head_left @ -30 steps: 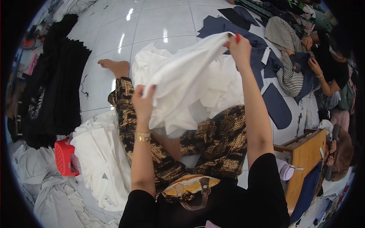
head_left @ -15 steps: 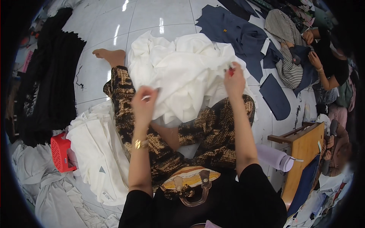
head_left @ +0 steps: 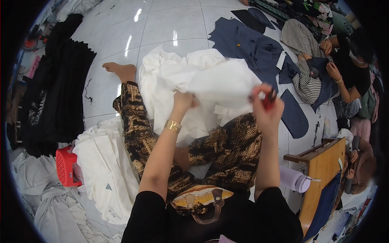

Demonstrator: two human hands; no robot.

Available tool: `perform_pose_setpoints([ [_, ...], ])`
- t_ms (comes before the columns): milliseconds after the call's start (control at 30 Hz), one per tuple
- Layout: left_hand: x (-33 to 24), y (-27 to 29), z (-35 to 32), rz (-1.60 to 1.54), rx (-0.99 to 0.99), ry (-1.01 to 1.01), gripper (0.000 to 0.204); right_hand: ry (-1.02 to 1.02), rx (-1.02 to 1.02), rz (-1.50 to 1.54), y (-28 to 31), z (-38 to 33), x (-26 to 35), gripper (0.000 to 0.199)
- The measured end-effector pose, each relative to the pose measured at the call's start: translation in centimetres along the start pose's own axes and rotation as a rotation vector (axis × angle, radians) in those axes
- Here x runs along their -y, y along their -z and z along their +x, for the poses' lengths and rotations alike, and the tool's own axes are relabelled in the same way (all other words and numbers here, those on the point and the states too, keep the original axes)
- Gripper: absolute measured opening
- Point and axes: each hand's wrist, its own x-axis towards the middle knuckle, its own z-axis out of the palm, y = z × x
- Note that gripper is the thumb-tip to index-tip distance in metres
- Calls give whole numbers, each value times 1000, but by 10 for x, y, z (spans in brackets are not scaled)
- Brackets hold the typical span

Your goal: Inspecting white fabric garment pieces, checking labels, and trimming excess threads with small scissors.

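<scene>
I sit on a white tiled floor with a white garment (head_left: 210,85) bunched over my patterned brown trouser legs (head_left: 231,150). My left hand (head_left: 184,101), with a gold bracelet on its wrist, grips a fold near the middle of the garment. My right hand (head_left: 265,107) pinches the garment's right edge. Something small and red shows at its fingers; I cannot tell whether it is a tool. My bare foot (head_left: 119,71) sticks out past the cloth at the upper left.
A pile of folded white garments (head_left: 105,162) lies at my left beside a red plastic box (head_left: 67,166). Black garments (head_left: 60,93) lie far left, navy cloth pieces (head_left: 247,40) ahead. Another person (head_left: 348,69) works at the right near a wooden stool (head_left: 324,170).
Both hands have come down and closer to me with the white garment. The right arm, stretched far up a second ago, is now bent near my knee.
</scene>
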Motion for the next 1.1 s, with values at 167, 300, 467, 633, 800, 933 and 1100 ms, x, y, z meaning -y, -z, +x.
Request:
perform_pose_setpoints([
  [167, 103, 57, 90, -77, 6, -647, 39, 410, 882, -82, -66, -70, 39, 29],
  [300, 91, 79, 27, 9, 76, -670, 40, 359, 967, 92, -58, -74, 43, 25],
  [467, 57, 122, -32, 111, 79, -663, 41, 31, 335, 144, -26, -48, 29, 2],
  [633, 14, 122, -54, 187, 122, -617, 42, -39, 101, 282, -27, -47, 6, 7],
  [800, -38, 77, -55, 254, 173, -559, 44, -99, 86, 108, -59, -42, -44, 22],
  [933, -44, 101, -121, 323, 193, -493, 45, -249, 145, 162, -70, -61, -75, 25],
  [1100, -54, 112, -160, 395, 215, -431, 46, -260, 204, 227, -84, -72, -72, 29],
])
